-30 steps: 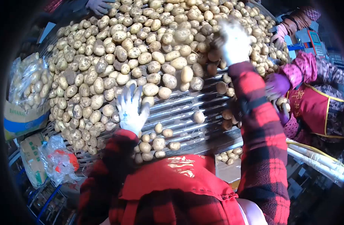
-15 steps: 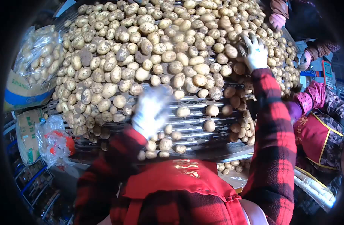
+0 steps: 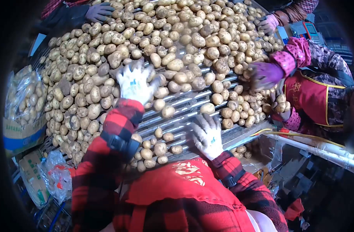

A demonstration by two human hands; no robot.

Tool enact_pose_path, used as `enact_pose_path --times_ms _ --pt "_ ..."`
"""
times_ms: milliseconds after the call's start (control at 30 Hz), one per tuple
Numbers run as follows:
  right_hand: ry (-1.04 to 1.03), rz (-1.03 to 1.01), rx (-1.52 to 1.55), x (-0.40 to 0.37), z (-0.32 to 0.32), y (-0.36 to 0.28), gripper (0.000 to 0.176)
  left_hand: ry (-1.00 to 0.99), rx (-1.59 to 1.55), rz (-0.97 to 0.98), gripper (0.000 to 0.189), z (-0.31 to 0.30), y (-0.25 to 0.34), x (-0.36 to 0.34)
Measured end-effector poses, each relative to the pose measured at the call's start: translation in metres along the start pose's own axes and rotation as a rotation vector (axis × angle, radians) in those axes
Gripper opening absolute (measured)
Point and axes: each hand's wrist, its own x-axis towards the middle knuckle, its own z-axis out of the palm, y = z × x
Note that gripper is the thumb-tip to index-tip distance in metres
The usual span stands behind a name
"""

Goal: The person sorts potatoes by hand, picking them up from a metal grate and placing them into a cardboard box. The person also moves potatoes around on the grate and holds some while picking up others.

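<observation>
Hard light whitens my left grip (image 3: 134, 85) and right grip (image 3: 208, 138) and brightens the potatoes (image 3: 177, 65); lower down, my left sleeve (image 3: 95, 174) sinks into shadow. Pale glare streaks the slatted desk (image 3: 188, 106). My left grip smears at one side, and a co-worker's purple glove (image 3: 266, 74) is blurred. The wide lens bows straight edges, and black swallows the corners.

We judge this a produce sorting or packing site. Loose, soil-marked potatoes (image 3: 123, 38) cover most of a slatted surface (image 3: 188, 101). Left of the surface we note a carton (image 3: 24, 135) printed BANANA, with bagged potatoes (image 3: 28, 96) in it. Right of the surface is a co-worker's apron (image 3: 310, 98); beyond its far right corner, a calculator-like device (image 3: 311, 31).
</observation>
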Motion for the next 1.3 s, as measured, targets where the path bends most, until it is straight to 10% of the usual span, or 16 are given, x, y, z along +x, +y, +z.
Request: enact_pose_path --times_ms 167,333,433,633,733,867,1000,1200,1300 --pt "0.143 0.035 -0.003 0.036 -0.004 -0.002 0.057 -0.199 -0.353 0.023 0.067 -0.006 0.049 -0.072" --pt "0.212 -0.083 -0.127 0.129 0.036 0.011 0.049 -0.361 -0.442 0.218 0.048 -0.037 0.099 -0.121" --pt "0.118 -0.061 -0.302 0.13 0.017 0.053 0.049 -0.309 -0.897 0.627 0.044 -0.024 0.087 -0.151" --pt "0.304 -0.077 -0.31 0.191 -0.008 0.039 0.042 -0.345 -1.266 0.215 0.041 -0.03 0.062 -0.164" --pt "0.103 0.188 -0.352 0.262 0.056 0.048 0.049 -0.483 -1.565 -0.268 0.039 -0.056 0.065 -0.15" --pt "-0.356 0.559 -0.418 0.345 0.058 0.014 0.045 -0.336 -1.697 -0.451 0.032 -0.046 0.058 -0.159" --pt "-0.409 0.191 -0.525 0.326 0.043 0.037 0.038 -0.494 -2.03 -0.903 0.032 -0.061 0.049 -0.155" --pt "-0.654 0.149 -0.438 0.305 0.015 0.034 0.051 -0.52 -2.284 -1.094 0.039 -0.062 0.038 -0.168" --pt "-0.59 0.311 0.13 0.286 -0.011 0.025 0.044 -0.524 -2.402 -0.939 0.055 -0.042 0.034 -0.182"
